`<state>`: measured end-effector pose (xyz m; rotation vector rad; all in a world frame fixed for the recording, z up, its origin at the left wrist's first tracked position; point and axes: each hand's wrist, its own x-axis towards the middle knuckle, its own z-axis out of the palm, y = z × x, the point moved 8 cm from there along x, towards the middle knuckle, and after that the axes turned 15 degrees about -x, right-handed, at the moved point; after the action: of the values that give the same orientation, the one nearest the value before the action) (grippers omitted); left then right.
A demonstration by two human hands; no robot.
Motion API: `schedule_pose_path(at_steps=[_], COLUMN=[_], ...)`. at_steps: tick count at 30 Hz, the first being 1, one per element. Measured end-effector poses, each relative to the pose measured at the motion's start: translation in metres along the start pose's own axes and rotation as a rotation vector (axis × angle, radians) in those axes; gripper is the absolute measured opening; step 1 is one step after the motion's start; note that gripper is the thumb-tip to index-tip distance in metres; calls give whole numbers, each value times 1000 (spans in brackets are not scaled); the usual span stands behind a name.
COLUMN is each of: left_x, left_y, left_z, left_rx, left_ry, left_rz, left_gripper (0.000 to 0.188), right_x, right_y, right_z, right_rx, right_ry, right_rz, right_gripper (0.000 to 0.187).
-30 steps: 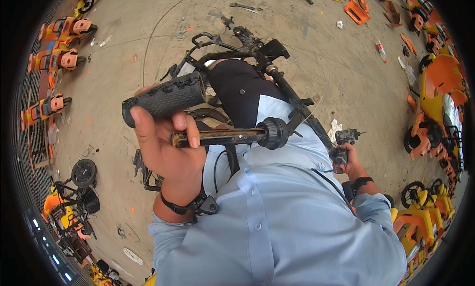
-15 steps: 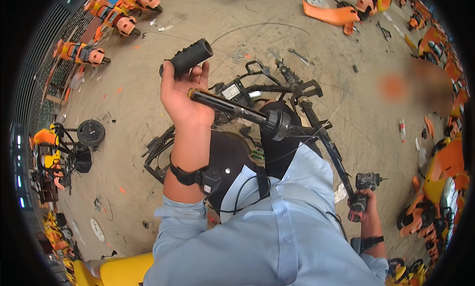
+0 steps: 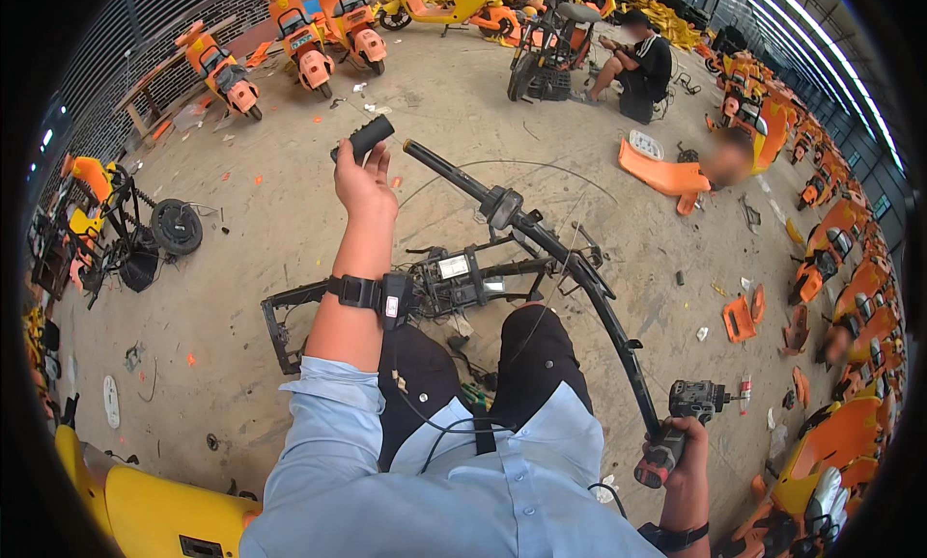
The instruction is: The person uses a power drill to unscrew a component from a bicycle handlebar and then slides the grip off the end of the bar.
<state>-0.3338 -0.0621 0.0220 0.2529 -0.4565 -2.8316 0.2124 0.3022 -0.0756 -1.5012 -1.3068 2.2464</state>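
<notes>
My left hand (image 3: 365, 183) is raised, its fingers closed around a black rubber handlebar grip (image 3: 367, 137). Just right of that hand, apart from the grip, is the bare left end of a black scooter handlebar (image 3: 589, 278). The bar slants down to my right hand (image 3: 688, 452), which is wrapped round the handle of a cordless drill (image 3: 697, 400) with a red and black battery. Whether the right hand also grips the bar's end there, I cannot tell. A stripped black scooter frame (image 3: 454, 276) with wiring lies on the floor beyond my knees.
Partly stripped scooter parts with a wheel (image 3: 177, 226) stand at left. Orange body panels (image 3: 662, 172) lie at far right, near rows of orange scooters. A person (image 3: 645, 66) sits beside a bare scooter at the back. A yellow scooter body (image 3: 174, 510) is close at lower left.
The view has tilted up, showing more of the far floor. The handlebar has swung, and its bare left end now stands clear of my left palm. Both hands keep their holds.
</notes>
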Motion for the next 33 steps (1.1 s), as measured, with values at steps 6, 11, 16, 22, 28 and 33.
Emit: schedule_pose_path(at_steps=[6, 11, 16, 22, 28, 33], left_x=[6, 3, -29, -63, -81, -91], left_y=[-7, -14, -10, 0, 4, 0], left_z=[-28, -43, -20, 7, 14, 12], left_rx=[-158, -490, -710, -715, -768, -773], left_ry=[-203, -291, -503, -524, -551, -525], left_rz=[-241, -502, -711, -728, -839, -882], left_gripper=[37, 47, 50, 52, 55, 57], right_x=[-9, -11, -17, -9, -12, -16], right_y=[-4, -5, -11, -7, -12, -18], right_z=[26, 51, 62, 80, 103, 119], right_rx=[-71, -55, -113, -22, -55, -78], right_ry=[8, -87, -112, -290, -410, -457], right_rz=[3, 15, -62, -67, -138, -204], right_gripper=[21, 19, 18, 20, 23, 27])
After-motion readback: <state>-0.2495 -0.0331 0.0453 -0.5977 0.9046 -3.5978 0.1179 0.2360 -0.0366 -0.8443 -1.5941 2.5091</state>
